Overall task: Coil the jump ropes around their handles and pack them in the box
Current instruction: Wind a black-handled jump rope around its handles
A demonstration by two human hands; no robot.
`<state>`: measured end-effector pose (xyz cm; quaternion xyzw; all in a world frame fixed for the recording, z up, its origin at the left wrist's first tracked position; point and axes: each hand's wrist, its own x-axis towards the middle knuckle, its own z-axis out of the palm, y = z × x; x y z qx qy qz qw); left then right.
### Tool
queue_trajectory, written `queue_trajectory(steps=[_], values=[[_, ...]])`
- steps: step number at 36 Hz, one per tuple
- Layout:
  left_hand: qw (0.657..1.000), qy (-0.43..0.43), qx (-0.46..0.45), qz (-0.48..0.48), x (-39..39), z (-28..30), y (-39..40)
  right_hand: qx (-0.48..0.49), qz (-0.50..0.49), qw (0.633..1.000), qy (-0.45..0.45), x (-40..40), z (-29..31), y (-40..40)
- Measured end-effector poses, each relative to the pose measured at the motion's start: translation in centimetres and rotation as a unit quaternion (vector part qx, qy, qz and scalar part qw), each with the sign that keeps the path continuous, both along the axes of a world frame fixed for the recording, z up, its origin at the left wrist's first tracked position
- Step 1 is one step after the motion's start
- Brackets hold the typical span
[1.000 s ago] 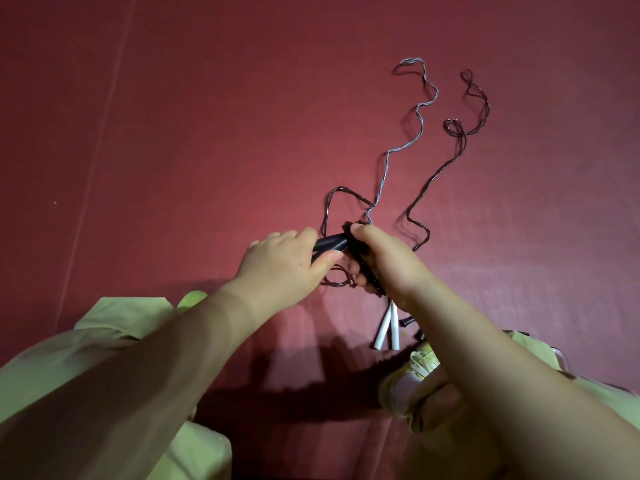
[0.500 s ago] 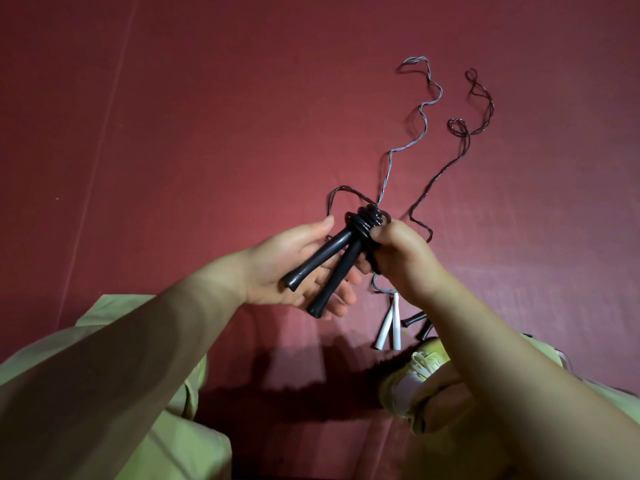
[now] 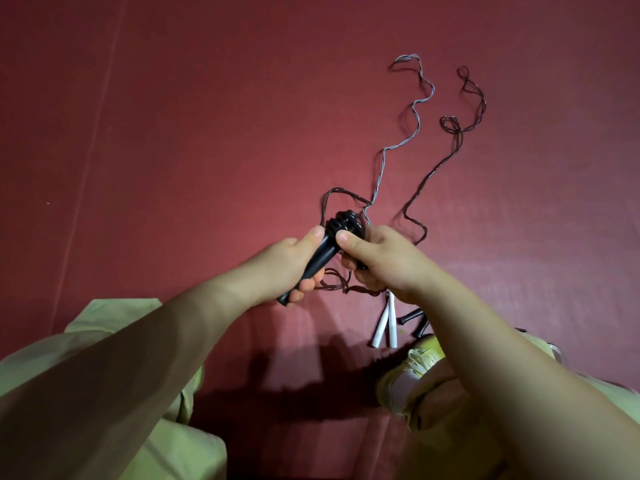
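Note:
My left hand (image 3: 284,268) grips a pair of black jump-rope handles (image 3: 322,254) held together, their ribbed tops pointing away from me. My right hand (image 3: 384,265) curls round the same handles just below the ribbed tops. A dark thin rope (image 3: 334,194) loops out from the handle tops, and more of it hangs in loops under my hands. On the floor lie two white handles (image 3: 386,323) with a grey rope (image 3: 415,109) trailing away, and two more black handles (image 3: 414,318) with a dark rope (image 3: 450,157). No box is in view.
A dark red mat (image 3: 173,133) covers the floor, with a seam (image 3: 90,154) running up the left side. My knees in light green trousers (image 3: 114,320) and a pale yellow shoe (image 3: 412,372) sit at the bottom of the view.
The black handles have swung from lying flat between my hands to pointing up and away. My left hand has closed round them and my right thumb now lies over their tops.

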<state>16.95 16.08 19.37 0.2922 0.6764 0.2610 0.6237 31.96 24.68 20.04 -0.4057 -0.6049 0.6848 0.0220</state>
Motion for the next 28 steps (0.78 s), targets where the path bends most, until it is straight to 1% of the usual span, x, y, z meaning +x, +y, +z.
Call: queue_trajectory(steps=[3,7,10,12,14,17,19,21,23,25,27,28], values=[[0.995,0.091,0.027,-0.005,0.39,-0.55,0.0,0.027,-0.019,0.999,-0.04,-0.37,-0.36,-0.45],[0.976,0.203,0.075,-0.036,0.53,-0.23,0.18,0.035,-0.042,0.996,-0.065,-0.47,-0.63,-0.66],[0.958,0.268,0.074,-0.072,0.11,-0.39,0.11,0.034,-0.04,0.995,-0.087,-0.34,-0.91,-0.76],[0.938,0.323,0.074,-0.104,-0.04,-0.56,0.05,0.013,-0.03,0.996,-0.084,-0.31,-0.83,-0.89],[0.909,0.387,0.082,-0.134,0.07,-0.45,-0.09,-0.02,-0.026,0.997,-0.067,-0.32,-0.66,-0.88],[0.862,0.462,0.126,-0.168,0.2,-0.52,-0.34,-0.09,-0.06,0.993,-0.049,-0.36,-0.49,-0.65],[0.836,0.492,0.158,-0.183,0.22,-0.74,-0.49,-0.11,-0.073,0.99,-0.052,-0.43,-0.46,-0.55],[0.824,0.507,0.167,-0.189,0.41,-0.92,-0.57,-0.103,-0.083,0.989,-0.068,-0.52,-0.39,-0.56],[0.823,0.509,0.163,-0.191,0.65,-0.88,-0.47,-0.089,-0.097,0.989,-0.069,-0.64,-0.32,-0.65],[0.834,0.497,0.155,-0.183,0.63,-0.79,-0.21,-0.072,-0.111,0.99,-0.053,-0.8,-0.2,-0.77],[0.856,0.465,0.137,-0.178,0.35,-0.65,0.02,-0.052,-0.122,0.991,-0.033,-0.86,-0.09,-0.83],[0.876,0.434,0.121,-0.174,0.1,-0.49,0.11,-0.038,-0.122,0.991,-0.025,-0.85,-0.02,-0.84]])
